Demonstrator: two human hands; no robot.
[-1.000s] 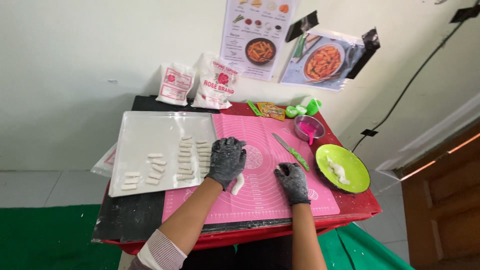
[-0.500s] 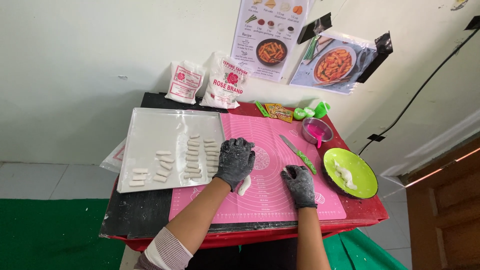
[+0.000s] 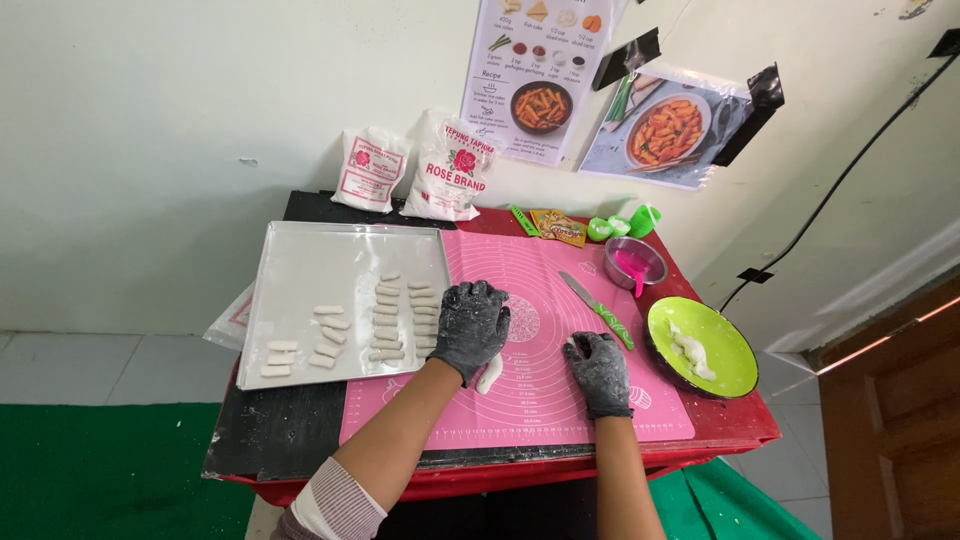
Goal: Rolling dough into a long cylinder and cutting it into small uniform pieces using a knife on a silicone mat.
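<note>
Little has changed since the earlier frames: both gloved hands are kept on the mat, and only the view is shifted slightly. The left hand (image 3: 470, 322) is laid flat, fingers close together and pressed down on a white dough roll (image 3: 490, 375), whose end is seen below the palm. The right hand (image 3: 598, 368) is curled loosely into a fist and rested on the mat, with nothing seen in it.

The pink mat (image 3: 540, 400) is spread over a red table (image 3: 745, 425), beside a black board (image 3: 270, 430). A metal tray (image 3: 300, 270) at the left is loaded with about eighteen cut dough pieces (image 3: 388, 320) in rows. One knife (image 3: 597, 309), one green plate (image 3: 725, 345) with dough, one small bowl (image 3: 636, 263) and two flour bags (image 3: 450, 165) are counted. Two pictures (image 3: 540, 70) are taped to the white wall; green flooring (image 3: 90, 470) is seen below.
</note>
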